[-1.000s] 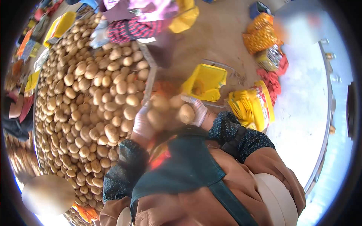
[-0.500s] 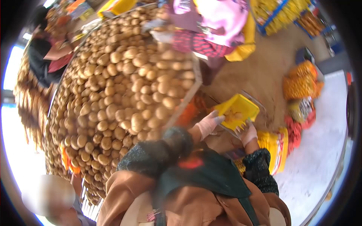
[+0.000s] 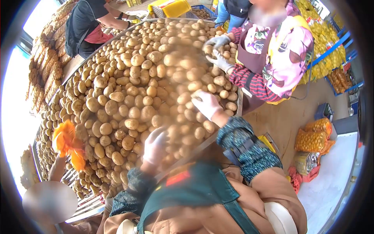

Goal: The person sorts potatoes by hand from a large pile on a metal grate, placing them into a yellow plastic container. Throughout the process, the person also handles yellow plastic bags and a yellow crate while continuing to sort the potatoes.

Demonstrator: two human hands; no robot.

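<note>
A large heap of potatoes point(image 3: 117, 97) fills a wide sorting table in front of me. My left hand point(image 3: 155, 146), in a pale glove, is over the near edge of the heap, its fingers stretched toward the potatoes and slightly blurred. Farther right, my right hand point(image 3: 207, 105), also gloved, reaches across the table's rim with fingers extended at the potatoes. Neither hand visibly holds a potato. A dusty smear on the view softens the potatoes between my hands.
Across at the right, a co-worker's grey-gloved hands point(image 3: 219, 60) are at the potatoes. Another person point(image 3: 87, 31) stands at the far left. An orange mesh bag point(image 3: 69, 144) is by a person's arm at lower left. Filled bags point(image 3: 313, 134) stand at right.
My hands have left the yellow container they held at the right and now reach over the potatoes. My view has turned toward the table. The orange bag at left appears raised.
</note>
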